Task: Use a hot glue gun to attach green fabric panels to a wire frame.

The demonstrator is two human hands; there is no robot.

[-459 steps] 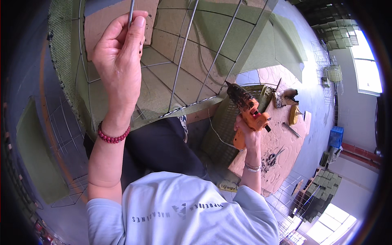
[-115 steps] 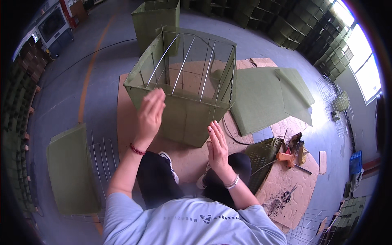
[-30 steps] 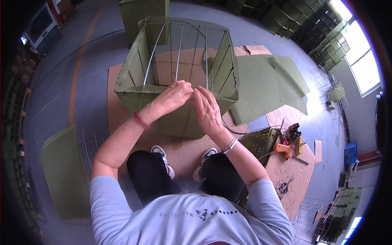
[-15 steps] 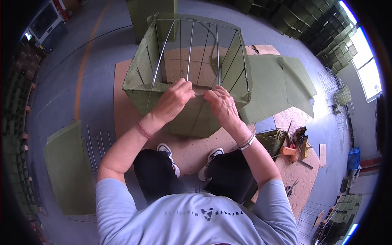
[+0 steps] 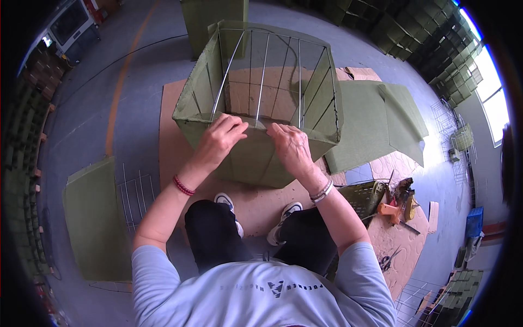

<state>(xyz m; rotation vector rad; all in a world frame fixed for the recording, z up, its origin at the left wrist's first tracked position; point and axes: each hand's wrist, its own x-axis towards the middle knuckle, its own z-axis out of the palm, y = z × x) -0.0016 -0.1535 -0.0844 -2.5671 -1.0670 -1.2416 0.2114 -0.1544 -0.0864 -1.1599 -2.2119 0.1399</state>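
Note:
In front of me stands a box-shaped wire frame (image 5: 260,76) wrapped in green fabric (image 5: 248,161). My left hand (image 5: 220,136) pinches the fabric's near top edge, left of the middle. A short way to its right, my right hand (image 5: 290,143) has its fingers closed on the same edge. Between the two hands the fabric edge runs along the frame's near rim. The fingertips partly hide what lies under them. Bare metal bars cross the frame's upper side.
Brown cardboard (image 5: 174,125) lies beneath the frame. Green fabric sheets (image 5: 359,120) are spread at the right, another panel (image 5: 98,218) at the left by a wire grid (image 5: 136,196). An orange-handled tool (image 5: 388,211) and scissors (image 5: 388,260) lie at the right. A green box (image 5: 215,27) stands behind.
My left hand has shifted left along the near edge, away from the right hand, so the gap between them is wider. The whole view has shifted slightly.

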